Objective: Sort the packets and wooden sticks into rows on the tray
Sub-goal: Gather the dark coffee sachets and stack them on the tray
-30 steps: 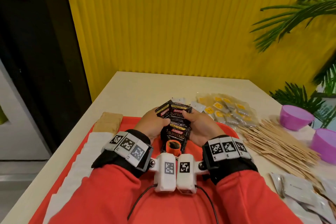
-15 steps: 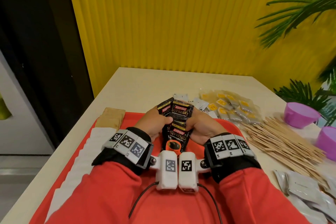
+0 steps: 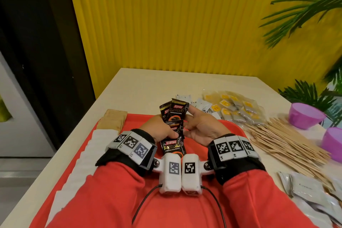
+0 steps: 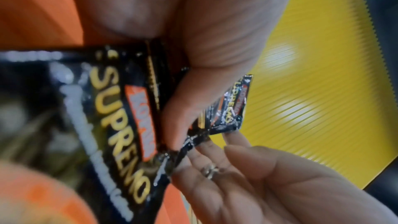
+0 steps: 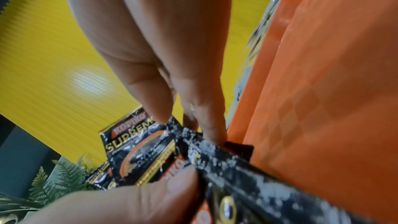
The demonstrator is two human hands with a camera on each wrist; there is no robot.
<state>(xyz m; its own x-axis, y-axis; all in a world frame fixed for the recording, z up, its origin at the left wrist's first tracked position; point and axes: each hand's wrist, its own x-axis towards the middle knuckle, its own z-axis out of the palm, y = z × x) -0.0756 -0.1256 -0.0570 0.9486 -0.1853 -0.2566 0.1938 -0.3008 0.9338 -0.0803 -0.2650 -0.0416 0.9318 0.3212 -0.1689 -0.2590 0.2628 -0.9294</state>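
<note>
Left hand (image 3: 157,129): fingers curled, thumb pressed down on a fanned stack of glossy black instant-coffee packets with gold and orange lettering (image 3: 174,126), clamping them from the left; the left wrist view shows its thumb on top of the black foil. Right hand (image 3: 201,128): palm turned inward, fingers nearly straight and only slightly parted, fingertips (image 4: 204,149) touching the right-hand edge of the same packets; it bears a ring; the thumb lies against the packet face in the right wrist view, so the hold is a light pinch at the edge. Black packets: held between both hands over the middle of the flat red plastic tray (image 3: 235,129), uppermost two tilted up toward the far rim, lowest one pointing toward the wrists. On the tray's left side: a row of white paper packets (image 3: 87,155) overlapping, with brown paper packets (image 3: 112,120) at the far end. On the cream tabletop (image 3: 144,89), right of the tray: clear packets with yellow labels (image 3: 238,109), a heap of thin pale wooden sticks (image 3: 288,144), silver-grey foil packets (image 3: 312,194), two purple plastic bowls (image 3: 305,116). Change against the earlier frames: the right hand's fingers, formerly wrapped over the stack, now stand opened away from it, and the packets are fanned further apart lengthwise.
</note>
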